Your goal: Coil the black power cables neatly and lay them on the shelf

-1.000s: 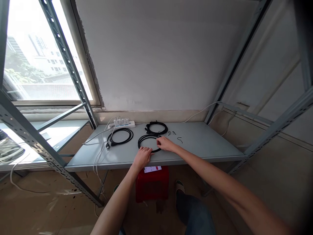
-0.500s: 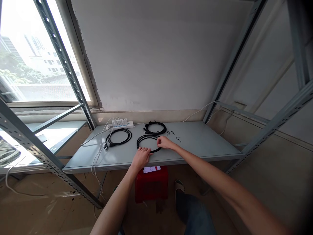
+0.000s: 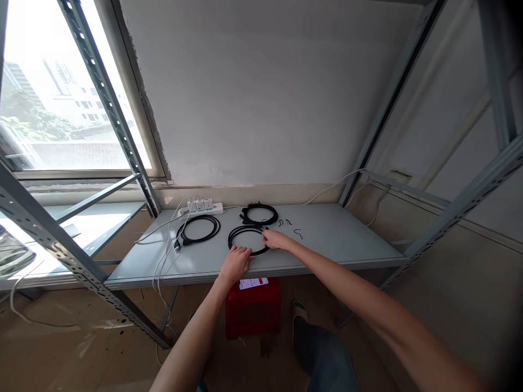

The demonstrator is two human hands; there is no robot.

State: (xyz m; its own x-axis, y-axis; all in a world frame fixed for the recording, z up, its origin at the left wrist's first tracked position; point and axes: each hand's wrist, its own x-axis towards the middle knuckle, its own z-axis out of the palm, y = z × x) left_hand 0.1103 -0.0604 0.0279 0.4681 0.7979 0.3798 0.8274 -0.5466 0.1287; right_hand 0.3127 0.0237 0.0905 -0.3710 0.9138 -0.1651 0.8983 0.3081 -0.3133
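Note:
A black cable (image 3: 244, 228) lies in a loose round coil at the front middle of the grey shelf (image 3: 339, 234). At the coil's near left side, my left hand (image 3: 237, 261) rests with its fingers curled over the cable. My right hand (image 3: 275, 239) is closed at the coil's right side, its fingers bent down on the cable. What sits between the fingertips is too small to make out. Behind it is another black cable coil (image 3: 269, 207), and a third coil (image 3: 200, 240) with its plug ends lies to the left.
Several short black twist ties (image 3: 298, 233) lie right of the coils. A white power strip (image 3: 216, 208) with plugs stands at the back, its white cords hanging over the front edge. Metal posts flank the shelf. Below is a red stool (image 3: 253, 310) with a phone (image 3: 253, 283) on it.
My right hand has turned slightly, its fingers now pointing more downward at the coil. My left hand and the cables stay where they were.

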